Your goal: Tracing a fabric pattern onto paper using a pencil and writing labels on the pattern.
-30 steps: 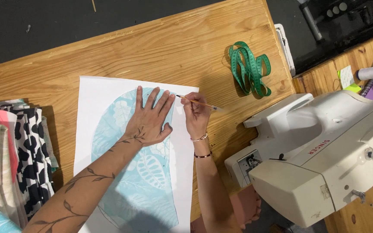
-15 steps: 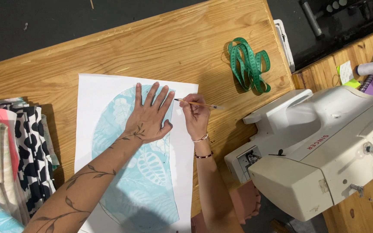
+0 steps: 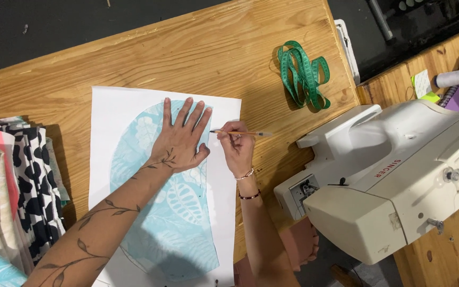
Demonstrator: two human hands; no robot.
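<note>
- Left hand point(image 3: 180, 139): flat, fingers splayed, pressing light-blue leaf-print fabric piece point(image 3: 166, 212) onto white paper sheet point(image 3: 120, 111).
- Right hand point(image 3: 236, 149): fingers pinched on pencil point(image 3: 240, 133); long axis 3-to-9 o'clock, tip just beside fabric edge at 3 o'clock of left fingertips.
- Green tape measure point(image 3: 301, 72): 1 o'clock, well apart.
- Sewing machine point(image 3: 394, 180): 3 o'clock.
- Folded fabrics point(image 3: 11, 186): 9 o'clock.

Setting: sewing workroom. Evidence: white sewing machine point(image 3: 399, 180) on wooden table point(image 3: 187, 58); green tape measure point(image 3: 301, 74) coiled beside it; stack of printed fabrics point(image 3: 11, 191) at table's left edge; thread spool point(image 3: 458, 77) at far right.
</note>
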